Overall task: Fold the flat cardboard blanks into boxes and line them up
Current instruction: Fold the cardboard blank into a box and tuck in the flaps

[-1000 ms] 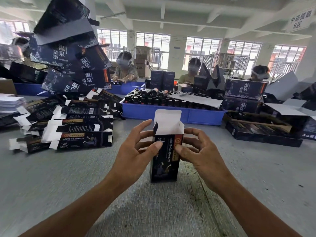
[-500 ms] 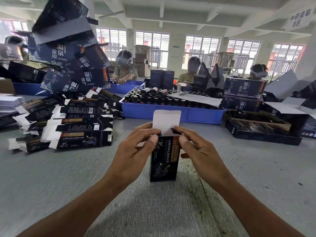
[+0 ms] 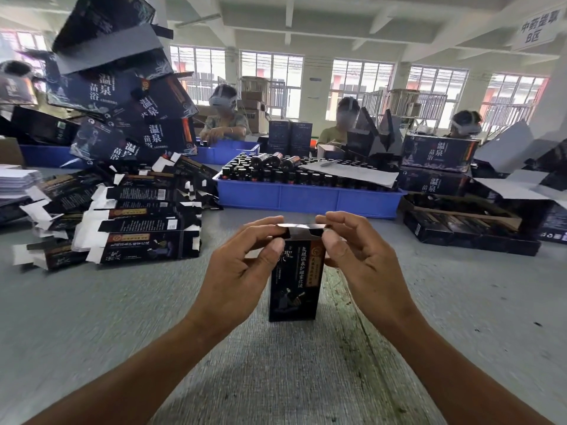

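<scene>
Dark box [image 3: 294, 283] upright on the grey desk [image 3: 92, 326] | my left hand [image 3: 236, 271] and right hand [image 3: 365, 265] pinch its top flap [image 3: 302, 227] nearly shut | thin card, light, creases easily: hold edges | flat blanks [image 3: 129, 222] stacked left.

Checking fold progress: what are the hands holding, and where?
Both left hand and right hand pinch the upright black box at its top flap's ends.

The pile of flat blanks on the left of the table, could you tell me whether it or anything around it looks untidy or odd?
Yes. The flat blanks lie fanned and skewed, white flaps sticking out at odd angles. Behind them, the large dark cartons are stacked tilted and look unsteady. The small box held by both hands stands upright on the table.
</scene>
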Available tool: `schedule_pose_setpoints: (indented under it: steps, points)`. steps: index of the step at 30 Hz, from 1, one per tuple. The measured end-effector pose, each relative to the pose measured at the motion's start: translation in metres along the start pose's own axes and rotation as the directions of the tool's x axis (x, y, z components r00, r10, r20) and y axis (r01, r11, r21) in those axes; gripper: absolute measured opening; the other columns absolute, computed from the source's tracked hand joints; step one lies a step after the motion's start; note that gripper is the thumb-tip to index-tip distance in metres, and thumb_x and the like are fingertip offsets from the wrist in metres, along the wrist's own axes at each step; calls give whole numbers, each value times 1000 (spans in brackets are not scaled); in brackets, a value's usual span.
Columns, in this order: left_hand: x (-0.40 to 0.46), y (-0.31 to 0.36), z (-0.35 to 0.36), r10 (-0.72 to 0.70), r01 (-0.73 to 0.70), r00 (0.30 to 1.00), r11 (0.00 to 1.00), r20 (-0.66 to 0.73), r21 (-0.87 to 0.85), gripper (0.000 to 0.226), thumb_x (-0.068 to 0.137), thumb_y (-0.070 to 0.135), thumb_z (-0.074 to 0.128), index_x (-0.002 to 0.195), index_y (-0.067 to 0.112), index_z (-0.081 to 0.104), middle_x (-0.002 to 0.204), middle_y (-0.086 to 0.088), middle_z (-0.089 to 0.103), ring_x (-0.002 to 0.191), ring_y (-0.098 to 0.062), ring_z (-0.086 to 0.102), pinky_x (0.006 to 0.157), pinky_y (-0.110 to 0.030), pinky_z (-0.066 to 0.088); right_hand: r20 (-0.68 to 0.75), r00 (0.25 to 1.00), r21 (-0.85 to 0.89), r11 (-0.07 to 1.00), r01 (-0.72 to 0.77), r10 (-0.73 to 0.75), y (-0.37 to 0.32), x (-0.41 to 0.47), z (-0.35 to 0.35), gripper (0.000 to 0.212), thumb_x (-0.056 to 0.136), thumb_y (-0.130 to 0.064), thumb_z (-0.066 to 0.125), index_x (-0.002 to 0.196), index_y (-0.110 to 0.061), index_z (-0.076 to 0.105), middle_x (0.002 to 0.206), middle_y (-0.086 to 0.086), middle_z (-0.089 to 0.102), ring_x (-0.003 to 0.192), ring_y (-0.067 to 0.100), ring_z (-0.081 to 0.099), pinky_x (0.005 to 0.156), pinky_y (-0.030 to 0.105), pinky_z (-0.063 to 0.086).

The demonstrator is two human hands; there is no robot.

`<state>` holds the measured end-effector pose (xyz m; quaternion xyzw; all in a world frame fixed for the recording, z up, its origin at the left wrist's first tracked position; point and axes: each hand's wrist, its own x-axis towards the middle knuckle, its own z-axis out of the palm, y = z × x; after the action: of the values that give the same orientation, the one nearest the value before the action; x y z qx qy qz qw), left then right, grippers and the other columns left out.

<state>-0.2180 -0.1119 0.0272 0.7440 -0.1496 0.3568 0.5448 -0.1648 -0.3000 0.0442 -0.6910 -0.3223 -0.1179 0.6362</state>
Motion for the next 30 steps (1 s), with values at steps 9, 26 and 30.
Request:
schedule_pose_setpoints:
  steps: [9,26,30]
  points:
    - [-3,4,2,-77,73,997,987,-23,-144,21,89,28,64,108,18,63,127,21,66,115,-3,65,79,-13,54,-53,999,-8,1000,-8,8,5,1,1,23,98,-21,63,119,-28,71,115,-12,73,108,7,69,92,38,59]
    - [-1,1,5,16,-6,995,995,-103,96,26,101,21,57,122,24,71,115,12,70,112,-15,66,91,-40,59,-54,998,-99,995,22,-27,5,-1,0,23,99,-22,61,116,-33,73,116,-17,72,111,1,66,95,38,57]
    - [0,3,6,19,-6,994,993,-106,114,24,100,21,57,119,24,72,112,15,70,110,-14,67,88,-39,60,-54,998,-94,995,17,-22,5,-1,0,23,99,-21,61,115,-33,73,117,-16,72,111,1,66,95,39,58]
